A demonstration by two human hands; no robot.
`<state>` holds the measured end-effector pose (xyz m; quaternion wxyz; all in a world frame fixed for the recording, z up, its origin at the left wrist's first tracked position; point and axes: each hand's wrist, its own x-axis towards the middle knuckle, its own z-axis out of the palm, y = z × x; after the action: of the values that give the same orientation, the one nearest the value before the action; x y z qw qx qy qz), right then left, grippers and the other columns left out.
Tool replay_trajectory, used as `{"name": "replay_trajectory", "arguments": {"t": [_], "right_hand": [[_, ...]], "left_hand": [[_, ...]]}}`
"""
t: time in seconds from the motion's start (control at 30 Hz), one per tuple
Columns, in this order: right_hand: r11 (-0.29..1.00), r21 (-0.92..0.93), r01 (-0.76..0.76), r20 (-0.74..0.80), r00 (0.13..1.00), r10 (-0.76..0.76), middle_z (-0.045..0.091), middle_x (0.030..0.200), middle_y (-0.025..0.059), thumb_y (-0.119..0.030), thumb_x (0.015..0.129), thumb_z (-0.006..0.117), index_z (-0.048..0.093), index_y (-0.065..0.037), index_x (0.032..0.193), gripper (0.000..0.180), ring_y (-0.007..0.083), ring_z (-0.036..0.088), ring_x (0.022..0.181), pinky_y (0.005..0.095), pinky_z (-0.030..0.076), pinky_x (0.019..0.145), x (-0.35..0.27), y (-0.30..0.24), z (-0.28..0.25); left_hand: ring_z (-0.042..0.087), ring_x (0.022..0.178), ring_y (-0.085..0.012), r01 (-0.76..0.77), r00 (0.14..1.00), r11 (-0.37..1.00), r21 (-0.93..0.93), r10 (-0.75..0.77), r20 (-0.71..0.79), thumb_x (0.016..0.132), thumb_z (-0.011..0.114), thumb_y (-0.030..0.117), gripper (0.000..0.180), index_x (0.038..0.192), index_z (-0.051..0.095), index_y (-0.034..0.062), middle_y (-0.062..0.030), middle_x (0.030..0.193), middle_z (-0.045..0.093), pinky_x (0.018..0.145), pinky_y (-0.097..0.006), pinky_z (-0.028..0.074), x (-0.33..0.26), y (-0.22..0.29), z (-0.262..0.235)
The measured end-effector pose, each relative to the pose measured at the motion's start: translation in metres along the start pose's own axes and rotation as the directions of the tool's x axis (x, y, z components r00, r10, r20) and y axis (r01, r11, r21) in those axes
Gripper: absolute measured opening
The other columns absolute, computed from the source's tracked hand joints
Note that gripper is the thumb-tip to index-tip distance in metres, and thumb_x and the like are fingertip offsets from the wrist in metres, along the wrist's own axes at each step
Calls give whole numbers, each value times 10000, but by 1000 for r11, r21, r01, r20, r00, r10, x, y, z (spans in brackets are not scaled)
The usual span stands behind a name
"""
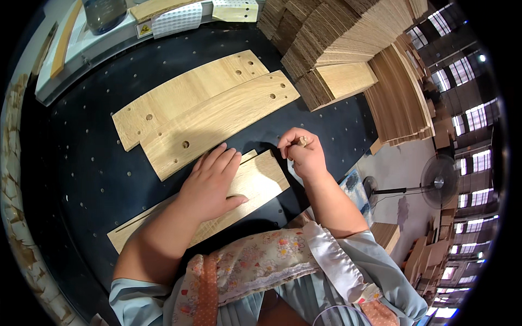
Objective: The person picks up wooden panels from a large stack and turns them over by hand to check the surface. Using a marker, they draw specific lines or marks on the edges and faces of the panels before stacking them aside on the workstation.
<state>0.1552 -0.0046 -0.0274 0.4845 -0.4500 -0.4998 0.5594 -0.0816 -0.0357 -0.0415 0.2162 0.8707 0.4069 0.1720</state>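
Item: wooden panel (255, 182), light oak-look board, long and flat, lying on the dark perforated table (81, 163) directly in front of the person. Appears stiff and fairly light; the smooth face could slide on the table, so it is judged best held flat from above or gripped along its long edges.

Left hand (209, 182): open, palm down, fingers spread, pressing flat on the wooden panel near its upper edge. Grasps nothing.

Right hand (304, 152): closed in a pinch, thumb and fingertips together on a small wooden dowel (302, 142), held just above the panel's far right corner. The dowel is small, light and rigid, easy to drop, and probably best taken by its middle between fingertips.

Adjacent: two further drilled boards (206, 108), same finish, overlapping, lying on the table just beyond the left hand, with round holes near their ends.

Beyond: tall stacks of boards (337, 38) at the table's far right, edges showing.

Far left: a grey machine rail (81, 60) with a clear bottle (103, 13) standing on it.

Right, floor level: a standing fan (437, 182).
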Motion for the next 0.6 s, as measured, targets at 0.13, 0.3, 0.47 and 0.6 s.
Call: {"name": "replay_trajectory", "arguments": {"t": [0.13, 0.3, 0.47, 0.6], "right_hand": [[992, 1, -127, 46, 991, 127, 543, 658, 13, 67, 728, 494, 599, 10, 747, 121, 77, 467, 586, 201, 341, 521, 3, -6, 5], [905, -420, -65, -62, 997, 43, 549, 675, 8, -29, 747, 641, 630, -12, 796, 53, 122, 522, 621, 251, 420, 577, 2, -1, 21], [669, -742, 49, 149, 984, 94, 571, 738, 67, -79, 722, 709, 646, -31, 773, 94, 178, 554, 684, 280, 442, 624, 13, -6, 15], [606, -789, 95, 168, 984, 65, 542, 707, 68, -50, 702, 689, 620, -34, 744, 83, 204, 548, 676, 304, 439, 595, 21, -9, 20]], "left_hand": [[269, 1298, -293, -8, 1000, 1000, -9, 7, -10, 689, 694, 396, 791, 1294, 374, -2, -155, 1344, 361, 1043, -417, 266, -1, 0, -1], [275, 1292, -307, -14, 1000, 1000, -24, 14, -20, 682, 700, 389, 781, 1278, 393, -13, -162, 1332, 372, 1045, -421, 265, 0, 0, -1], [279, 1288, -317, -28, 999, 999, -26, 27, -32, 679, 696, 395, 782, 1272, 399, -19, -169, 1321, 384, 1045, -429, 264, 0, -2, 2], [281, 1287, -317, -34, 999, 999, -36, 32, -43, 676, 693, 395, 777, 1267, 405, -19, -167, 1316, 391, 1044, -431, 263, 0, -3, 2]]}}
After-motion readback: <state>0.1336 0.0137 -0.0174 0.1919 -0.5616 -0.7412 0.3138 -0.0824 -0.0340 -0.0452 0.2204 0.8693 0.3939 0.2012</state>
